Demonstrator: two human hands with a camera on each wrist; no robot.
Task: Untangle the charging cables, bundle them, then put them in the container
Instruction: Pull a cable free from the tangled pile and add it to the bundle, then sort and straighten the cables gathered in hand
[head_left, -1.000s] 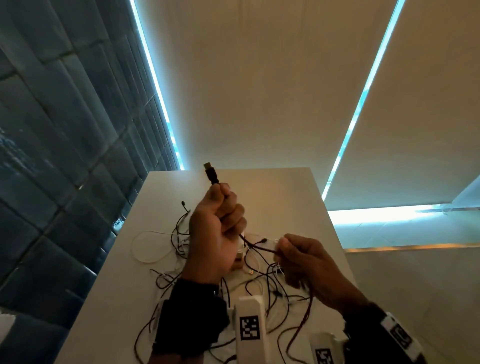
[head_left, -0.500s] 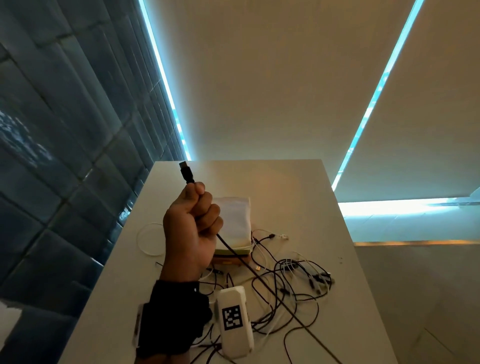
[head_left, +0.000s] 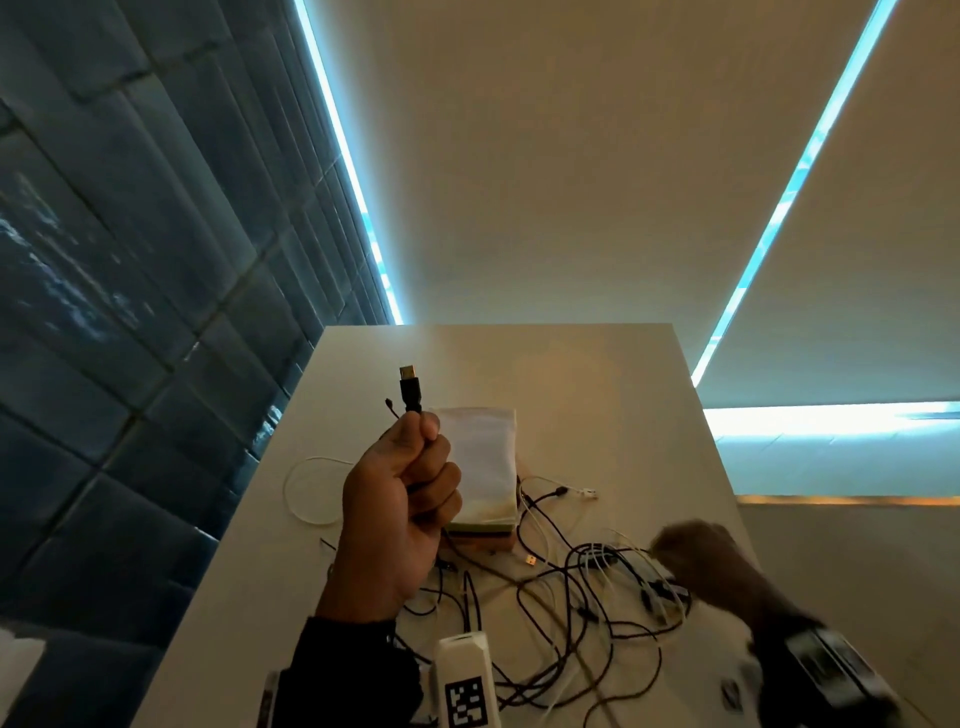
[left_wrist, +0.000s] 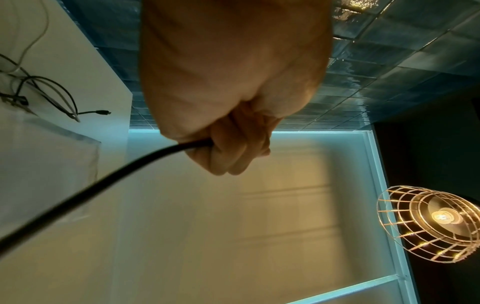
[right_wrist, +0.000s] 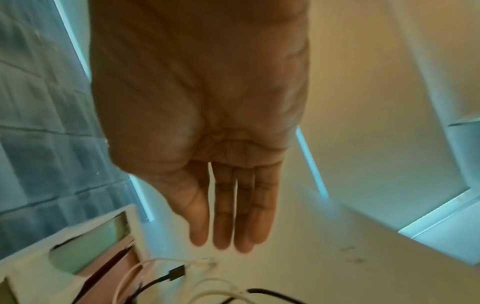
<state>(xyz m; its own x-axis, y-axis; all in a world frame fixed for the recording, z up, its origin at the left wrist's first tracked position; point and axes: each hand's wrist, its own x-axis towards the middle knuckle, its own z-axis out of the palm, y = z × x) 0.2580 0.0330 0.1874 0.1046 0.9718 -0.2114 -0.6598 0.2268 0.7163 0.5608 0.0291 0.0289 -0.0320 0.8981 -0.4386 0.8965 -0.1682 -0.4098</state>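
Observation:
My left hand (head_left: 410, 478) is raised above the table and grips a black cable (left_wrist: 103, 179) in its fist. The cable's USB plug (head_left: 409, 391) sticks up above the thumb. A tangle of black and white charging cables (head_left: 587, 587) lies on the white table (head_left: 623, 395) below and to the right. My right hand (head_left: 696, 561), blurred, hovers over the right side of the tangle. Its fingers (right_wrist: 226, 216) are straight and hold nothing. The container (head_left: 480, 467), a box with a whitish top, stands behind the left hand.
A white cable loop (head_left: 311, 488) lies at the table's left. Dark blue tiled wall (head_left: 130, 312) runs along the left edge. A caged lamp (left_wrist: 431, 222) hangs overhead. Bare tabletop lies beyond the container.
My right hand let go of the cable, left the view, and has come back open over the tangle. My left hand keeps the plug end raised.

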